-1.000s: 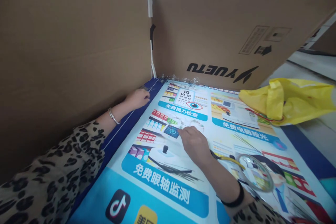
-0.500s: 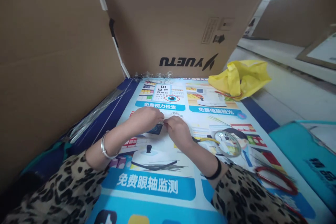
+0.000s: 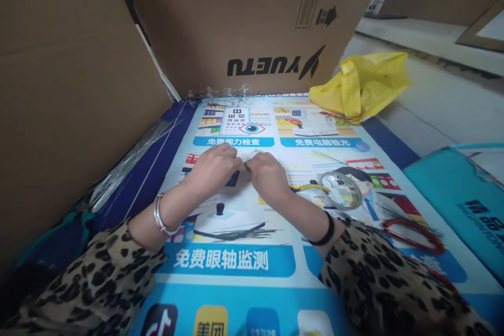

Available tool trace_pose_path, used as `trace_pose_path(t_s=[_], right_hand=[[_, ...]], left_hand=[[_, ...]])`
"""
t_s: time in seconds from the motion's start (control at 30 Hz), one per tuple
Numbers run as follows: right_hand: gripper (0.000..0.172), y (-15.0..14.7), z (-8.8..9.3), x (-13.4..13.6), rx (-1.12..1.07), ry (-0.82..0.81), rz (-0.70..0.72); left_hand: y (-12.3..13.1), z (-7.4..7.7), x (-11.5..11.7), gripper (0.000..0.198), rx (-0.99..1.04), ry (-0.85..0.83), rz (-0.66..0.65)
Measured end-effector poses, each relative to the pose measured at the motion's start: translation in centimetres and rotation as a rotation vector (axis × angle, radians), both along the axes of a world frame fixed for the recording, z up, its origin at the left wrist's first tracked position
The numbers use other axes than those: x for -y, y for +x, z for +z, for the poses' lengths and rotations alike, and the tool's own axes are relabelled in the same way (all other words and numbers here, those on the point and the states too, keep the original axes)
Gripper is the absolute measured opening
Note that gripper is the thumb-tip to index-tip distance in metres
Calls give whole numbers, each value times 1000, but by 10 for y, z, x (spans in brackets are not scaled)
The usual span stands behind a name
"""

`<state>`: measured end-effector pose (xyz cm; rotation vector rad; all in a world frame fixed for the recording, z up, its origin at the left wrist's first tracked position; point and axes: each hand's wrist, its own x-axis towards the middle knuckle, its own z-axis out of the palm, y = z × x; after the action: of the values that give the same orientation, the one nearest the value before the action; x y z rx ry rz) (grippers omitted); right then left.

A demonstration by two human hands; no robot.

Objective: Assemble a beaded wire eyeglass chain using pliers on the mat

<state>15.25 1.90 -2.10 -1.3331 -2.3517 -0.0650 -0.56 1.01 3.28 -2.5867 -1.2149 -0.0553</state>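
Note:
My left hand (image 3: 218,165) and my right hand (image 3: 268,174) are close together over a printed poster sheet (image 3: 220,290), fingers pinched toward each other. Between the fingertips shows a bit of something small and clear (image 3: 247,156), too small to name and mostly covered by the fingers. Right of my right wrist lie a yellow-handled tool (image 3: 311,188) and a round clear dish (image 3: 340,190). Thin dark wires (image 3: 240,232) rest on the sheet below my hands.
Cardboard walls (image 3: 220,21) rise at the back and left. Clear beaded wire pieces (image 3: 220,95) lie along the back. A yellow bag (image 3: 360,86), a teal case (image 3: 452,205) and a red-handled tool (image 3: 413,235) are at right. Silvery strands (image 3: 122,165) lie at left.
The view has tilted down, so the surroundings sit higher in the picture. Both hands stay pinched together; their fingers have shifted slightly, with the left fingers curled more.

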Motion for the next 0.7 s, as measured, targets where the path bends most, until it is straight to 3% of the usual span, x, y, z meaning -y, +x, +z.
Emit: trace_pose_path(t_s=[0.3,0.7], right_hand=[[24,0,1,1,16,-85,-44],[24,2,2,2,-25,-118,-49]], left_hand=[[0,-5,1,13,-4,8,68],[0,-10,0,16,-1,12,67]])
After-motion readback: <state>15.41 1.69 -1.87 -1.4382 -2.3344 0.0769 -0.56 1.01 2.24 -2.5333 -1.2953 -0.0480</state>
